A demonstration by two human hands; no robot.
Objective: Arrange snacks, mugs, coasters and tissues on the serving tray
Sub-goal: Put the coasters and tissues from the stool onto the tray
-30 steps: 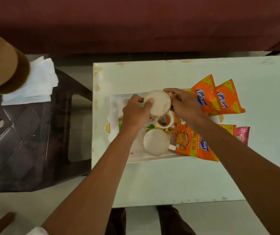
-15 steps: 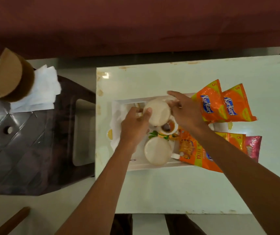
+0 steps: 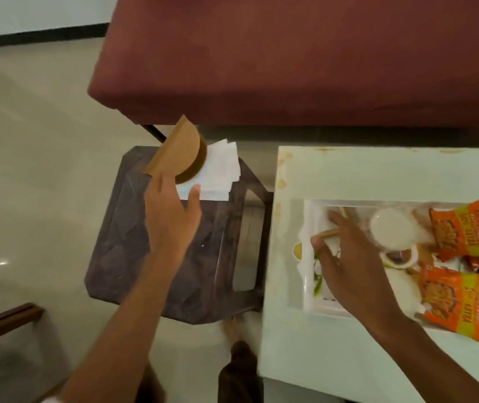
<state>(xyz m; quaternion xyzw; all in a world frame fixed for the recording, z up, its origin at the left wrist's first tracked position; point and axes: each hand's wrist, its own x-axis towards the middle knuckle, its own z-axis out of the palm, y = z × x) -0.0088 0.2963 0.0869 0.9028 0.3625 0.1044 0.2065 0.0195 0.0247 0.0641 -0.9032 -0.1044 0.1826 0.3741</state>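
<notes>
**Reaching toward the tissue stack beside the bench**

Surface and room: a pale, glossy bench (image 3: 348, 338) occupies the right of the view, with rust-coloured stains along its far edge and near its left corner. To its left stands a dark brown plastic stool (image 3: 133, 257) on a light tiled floor (image 3: 29, 170). A maroon sofa (image 3: 290, 53) runs across the far side.

Task items: a white serving tray (image 3: 309, 286) lies on the bench, near its left edge. On it sit a white mug (image 3: 390, 231), seen from above, and, just nearer and touching it in view, a small ring-shaped item with a dark centre (image 3: 401, 255); what it is cannot be told. Two orange snack packets (image 3: 464, 231) lie over the tray's right part, one behind the other. A green leaf print shows on the tray floor. A stack of white tissues (image 3: 218, 173) rests on the far corner of the stool, partly under a brown half-round wooden holder (image 3: 178, 149).

Hands: the left hand (image 3: 171, 216) is over the stool, fingers (image 3: 159, 184) extended and loosely spread, the thumb at the near edge of the tissues; nothing is pinched. The right hand (image 3: 345, 263) is over the tray's left part, fingers spread, with a thin tan strip (image 3: 331, 233) crossing at its fingertips; whether it is gripped cannot be told.
</notes>
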